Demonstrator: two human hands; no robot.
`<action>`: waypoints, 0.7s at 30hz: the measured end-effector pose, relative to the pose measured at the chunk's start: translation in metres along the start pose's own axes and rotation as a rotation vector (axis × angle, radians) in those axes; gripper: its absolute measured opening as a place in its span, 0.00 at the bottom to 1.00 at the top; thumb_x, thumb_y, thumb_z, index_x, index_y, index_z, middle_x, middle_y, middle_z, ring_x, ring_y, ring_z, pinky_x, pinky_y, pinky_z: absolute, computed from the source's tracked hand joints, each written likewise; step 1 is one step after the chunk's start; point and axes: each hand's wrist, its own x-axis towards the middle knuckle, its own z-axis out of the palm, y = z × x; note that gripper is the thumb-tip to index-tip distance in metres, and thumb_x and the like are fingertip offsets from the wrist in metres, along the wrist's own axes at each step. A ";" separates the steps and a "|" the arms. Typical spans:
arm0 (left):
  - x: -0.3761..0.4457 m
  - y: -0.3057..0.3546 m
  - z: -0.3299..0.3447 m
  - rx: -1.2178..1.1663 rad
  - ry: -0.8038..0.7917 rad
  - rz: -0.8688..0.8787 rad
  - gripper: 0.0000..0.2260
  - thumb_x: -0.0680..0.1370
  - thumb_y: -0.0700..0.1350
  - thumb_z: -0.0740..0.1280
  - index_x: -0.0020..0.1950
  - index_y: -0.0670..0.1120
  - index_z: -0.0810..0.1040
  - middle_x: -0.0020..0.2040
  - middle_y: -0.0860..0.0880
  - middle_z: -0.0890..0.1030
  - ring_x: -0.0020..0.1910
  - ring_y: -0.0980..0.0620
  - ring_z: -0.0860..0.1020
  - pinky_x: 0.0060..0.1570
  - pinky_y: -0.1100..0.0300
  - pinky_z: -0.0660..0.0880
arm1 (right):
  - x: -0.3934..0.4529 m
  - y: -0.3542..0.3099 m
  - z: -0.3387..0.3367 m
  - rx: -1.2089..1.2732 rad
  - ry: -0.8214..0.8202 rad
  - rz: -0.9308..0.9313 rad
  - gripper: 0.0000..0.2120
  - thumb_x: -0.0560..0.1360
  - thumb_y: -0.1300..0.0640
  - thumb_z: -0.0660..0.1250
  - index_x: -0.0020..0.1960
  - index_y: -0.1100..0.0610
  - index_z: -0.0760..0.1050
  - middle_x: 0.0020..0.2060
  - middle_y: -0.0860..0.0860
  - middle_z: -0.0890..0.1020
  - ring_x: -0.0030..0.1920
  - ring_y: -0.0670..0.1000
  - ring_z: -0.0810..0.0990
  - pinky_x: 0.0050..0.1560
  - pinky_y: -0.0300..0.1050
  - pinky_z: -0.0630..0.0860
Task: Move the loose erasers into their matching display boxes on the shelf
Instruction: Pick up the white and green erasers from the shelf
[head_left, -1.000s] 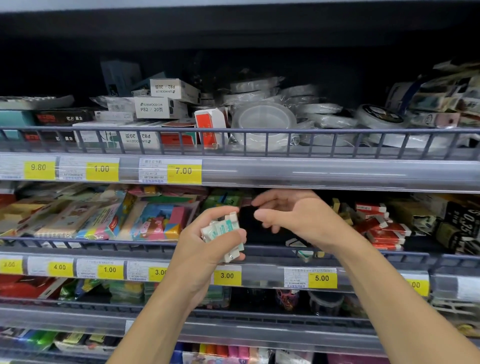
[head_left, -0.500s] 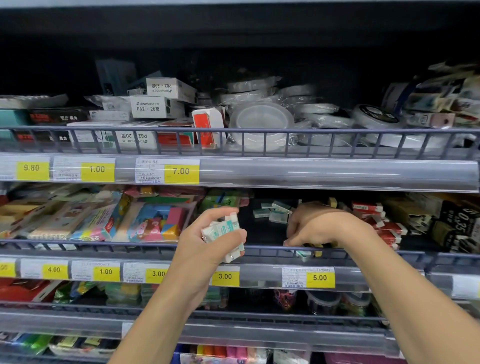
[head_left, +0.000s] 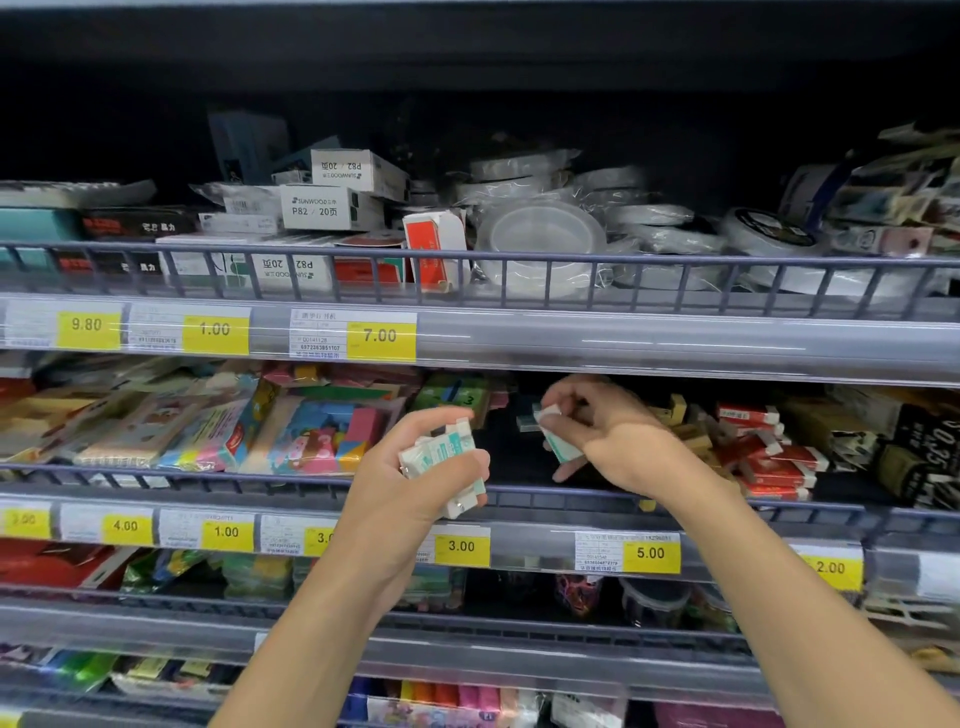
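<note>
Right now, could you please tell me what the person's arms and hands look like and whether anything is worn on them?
Both forearms are bare up to the frame's edge: no sleeves, gloves, watch or rings show on the left hand or right hand.

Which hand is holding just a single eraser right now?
The right hand: it pinches one white-and-teal eraser, while the left hand grips a whole bunch of erasers.

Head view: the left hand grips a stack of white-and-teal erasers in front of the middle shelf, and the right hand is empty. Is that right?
Not quite. In the head view the right hand is not empty: it pinches a single white-and-teal eraser. The rest stands: the left hand grips a stack of white-and-teal erasers in front of the middle shelf.
</note>
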 end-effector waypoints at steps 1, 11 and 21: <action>-0.002 0.002 -0.001 -0.007 -0.002 0.003 0.22 0.65 0.50 0.81 0.59 0.57 0.85 0.55 0.42 0.83 0.43 0.47 0.85 0.44 0.56 0.82 | -0.005 -0.007 0.002 0.144 0.038 -0.003 0.04 0.80 0.60 0.68 0.52 0.51 0.76 0.50 0.54 0.76 0.41 0.51 0.85 0.35 0.48 0.84; -0.040 -0.013 -0.039 -0.057 0.032 0.012 0.21 0.66 0.51 0.80 0.59 0.56 0.85 0.44 0.51 0.86 0.46 0.46 0.86 0.46 0.53 0.84 | -0.095 -0.023 0.042 0.605 0.067 -0.063 0.12 0.77 0.57 0.72 0.60 0.55 0.80 0.50 0.57 0.86 0.47 0.55 0.85 0.42 0.42 0.80; -0.182 -0.169 -0.119 -0.095 0.308 -0.449 0.16 0.70 0.44 0.80 0.57 0.55 0.85 0.44 0.47 0.86 0.43 0.48 0.86 0.42 0.58 0.83 | -0.237 0.110 0.171 0.675 -0.044 0.635 0.07 0.75 0.60 0.74 0.51 0.51 0.85 0.48 0.58 0.86 0.45 0.55 0.85 0.46 0.48 0.81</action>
